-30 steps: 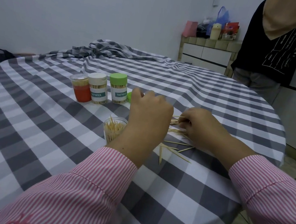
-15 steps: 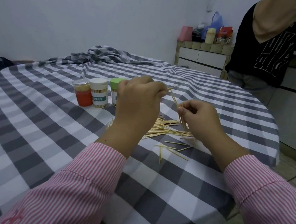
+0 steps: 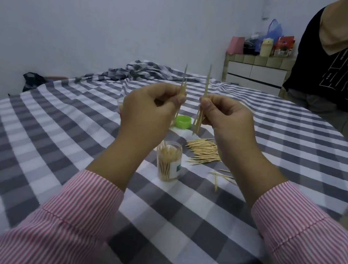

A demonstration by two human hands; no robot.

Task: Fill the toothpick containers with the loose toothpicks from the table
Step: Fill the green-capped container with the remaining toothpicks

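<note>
1. Pale wooden toothpicks stand upright in both my hands: my left hand (image 3: 149,108) has its fingers curled, pinching a small bunch (image 3: 183,86), and my right hand (image 3: 228,117) pinches another small bunch (image 3: 201,109) the same way, the two held close together above the table.
2. Below and between my wrists stands the clear plastic toothpick container (image 3: 169,163), lid off, upright on the grey-and-white checked tablecloth (image 3: 57,138). I judge it roughly half full or more.
3. Its round green plastic lid (image 3: 183,122) lies just beyond my hands, apart from the container.
4. Under my right hand a loose heap of toothpicks (image 3: 203,151) lies on the cloth, with a few stray toothpicks (image 3: 220,176) nearer my right sleeve.
5. Done: part of one container filled. Left: both bunches to drop in, the heap and strays to gather, the lid to close.
</note>
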